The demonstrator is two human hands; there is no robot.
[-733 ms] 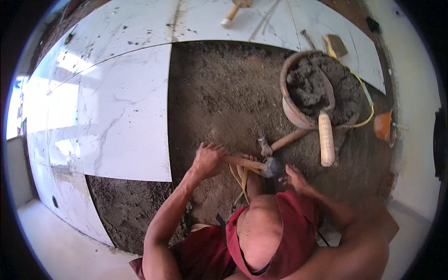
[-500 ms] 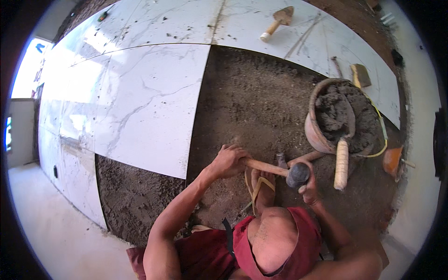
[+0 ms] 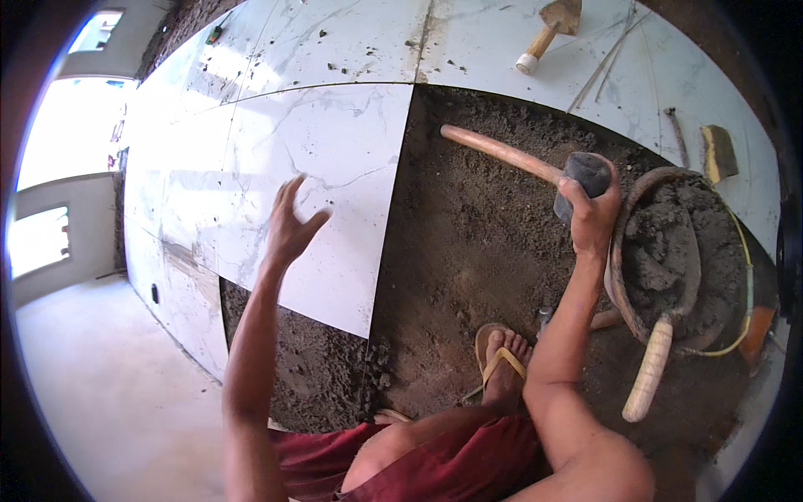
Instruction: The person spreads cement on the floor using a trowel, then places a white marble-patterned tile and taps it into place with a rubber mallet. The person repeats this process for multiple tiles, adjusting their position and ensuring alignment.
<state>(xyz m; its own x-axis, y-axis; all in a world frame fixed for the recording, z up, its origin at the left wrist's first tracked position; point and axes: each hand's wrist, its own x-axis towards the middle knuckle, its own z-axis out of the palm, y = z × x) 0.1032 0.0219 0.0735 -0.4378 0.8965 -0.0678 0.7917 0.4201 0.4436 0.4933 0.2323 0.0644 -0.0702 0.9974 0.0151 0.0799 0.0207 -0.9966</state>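
Note:
My right hand (image 3: 597, 216) grips a rubber mallet (image 3: 502, 152) by its black head, thumb across the side. The wooden handle points away to the left above the grey mortar bed (image 3: 468, 226). Over a large white marbled tile (image 3: 343, 134), my left hand (image 3: 293, 226) is raised with fingers spread, holding nothing; whether it touches the tile I cannot tell. A bucket (image 3: 621, 259) of wet mortar stands just right of my right hand. In it rests a trowel (image 3: 648, 368), its pale handle sticking out toward me.
On the far tiles lie another trowel (image 3: 548, 38), thin rods (image 3: 604, 63) and a yellowish sponge block (image 3: 718, 155). Partly behind my right forearm is a hammer (image 3: 606, 319). A yellow-green cord (image 3: 747, 268) curves round the bucket. My sandalled foot (image 3: 503, 368) rests on the mortar bed.
My left hand has let go of the mallet handle and moved left over the tile. My right hand has carried the mallet forward, away from my body. The view has shifted too.

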